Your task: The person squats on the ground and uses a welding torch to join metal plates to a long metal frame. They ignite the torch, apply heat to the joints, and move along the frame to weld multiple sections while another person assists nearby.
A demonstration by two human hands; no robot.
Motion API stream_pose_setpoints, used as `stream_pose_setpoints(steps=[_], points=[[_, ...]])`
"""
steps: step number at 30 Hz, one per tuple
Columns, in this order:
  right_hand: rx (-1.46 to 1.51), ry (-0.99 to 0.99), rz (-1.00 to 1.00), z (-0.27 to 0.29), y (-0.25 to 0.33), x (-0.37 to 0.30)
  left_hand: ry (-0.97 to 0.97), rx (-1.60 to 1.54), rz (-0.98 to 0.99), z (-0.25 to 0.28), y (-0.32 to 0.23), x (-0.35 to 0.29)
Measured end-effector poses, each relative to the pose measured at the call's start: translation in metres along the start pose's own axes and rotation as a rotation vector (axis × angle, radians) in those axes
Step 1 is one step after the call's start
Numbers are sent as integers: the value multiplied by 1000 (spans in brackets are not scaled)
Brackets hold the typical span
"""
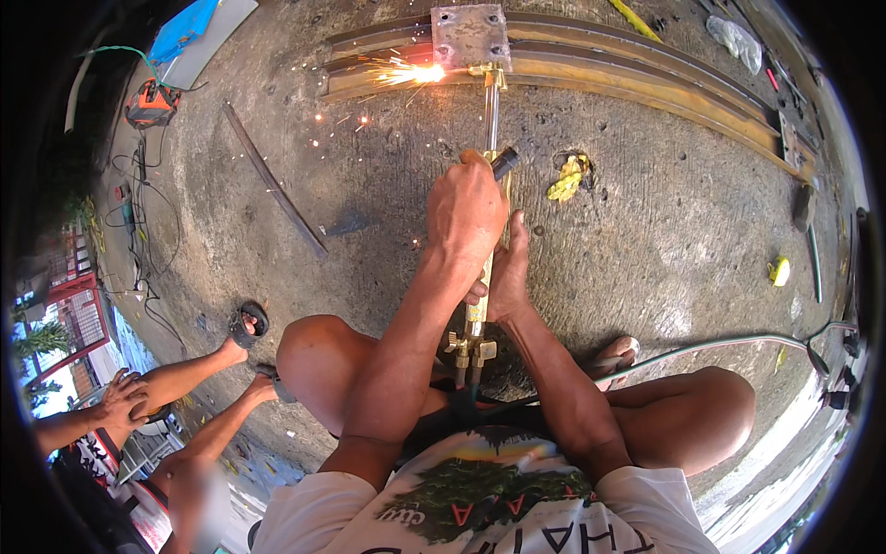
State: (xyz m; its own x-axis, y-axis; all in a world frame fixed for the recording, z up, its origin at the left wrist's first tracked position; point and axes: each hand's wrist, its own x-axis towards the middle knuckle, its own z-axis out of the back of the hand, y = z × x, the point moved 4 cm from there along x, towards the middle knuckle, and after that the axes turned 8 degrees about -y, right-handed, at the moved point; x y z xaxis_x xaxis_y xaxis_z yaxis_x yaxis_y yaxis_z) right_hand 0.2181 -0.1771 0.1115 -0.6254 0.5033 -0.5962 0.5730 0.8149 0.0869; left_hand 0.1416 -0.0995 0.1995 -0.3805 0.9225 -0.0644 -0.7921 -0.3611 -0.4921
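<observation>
Head view: the left hand (467, 205) is closed on a black tube (505, 163) at the torch (490, 111); the right hand (508, 282) wraps its handle; sparks (411, 73) fly beside the plate (469, 35).

Both hands hold a brass cutting torch (477, 312), the left hand (469, 208) ahead of the right hand (510, 277); sparks (417, 74) spray beside the near-left corner of a square steel plate (471, 37) on rusty steel beams (600, 81), toward their left end.
</observation>
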Motion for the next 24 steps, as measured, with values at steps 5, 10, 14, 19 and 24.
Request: stream_pose_setpoints(steps=[5, 10, 14, 19, 24], points=[[13, 12, 1, 0, 0, 0, -16, -5, -9, 1, -1, -1], [-1, 10, 6, -1, 0, -1, -39, -1, -36, 0, 0, -1], [8, 26, -11, 0, -1, 0, -35, 2, -28, 0, 0, 0], [-10, 23, -5, -1, 0, 0, -1, -8, -1, 0, 0, 0], [-13, 10, 4, 2, -1, 2, -28, -2, -7, 0, 0, -1]])
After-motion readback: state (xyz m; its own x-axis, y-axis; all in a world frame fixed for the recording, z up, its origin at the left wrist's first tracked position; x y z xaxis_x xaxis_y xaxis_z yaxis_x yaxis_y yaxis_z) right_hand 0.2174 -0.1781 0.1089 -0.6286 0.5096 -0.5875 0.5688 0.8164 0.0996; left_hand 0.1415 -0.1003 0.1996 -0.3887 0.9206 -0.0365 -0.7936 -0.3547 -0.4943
